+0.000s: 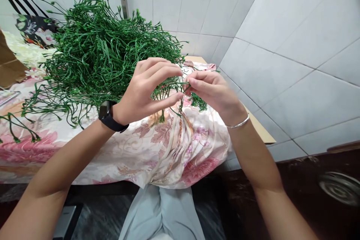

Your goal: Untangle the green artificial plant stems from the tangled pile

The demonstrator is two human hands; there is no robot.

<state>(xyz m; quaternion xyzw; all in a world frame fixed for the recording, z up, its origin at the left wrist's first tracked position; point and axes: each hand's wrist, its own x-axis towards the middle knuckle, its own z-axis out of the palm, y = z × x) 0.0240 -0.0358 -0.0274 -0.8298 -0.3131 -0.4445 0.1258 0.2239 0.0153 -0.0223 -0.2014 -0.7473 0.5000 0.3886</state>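
Observation:
My right hand [210, 90] pinches a thin green artificial flower stem [180, 83] between thumb and fingertips. Just to its left, my left hand [142, 88] holds its thumb and fingers stretched apart, with the stem's branches between them. Its fingertips come close to the right hand; whether they touch the stem I cannot tell. Behind both hands rises a large tangled heap of green artificial stems [104, 48] with small budlike tips. A smaller bunch of green stems [199, 102] lies below my right hand.
A floral cloth [118, 157] covers the work surface, with a cardboard edge [260, 129] sticking out at right. White flower heads [30, 54], a brown paper piece [9, 60] and a flowered bag [38, 30] are at left. Tiled walls [194, 3] close off the back and right.

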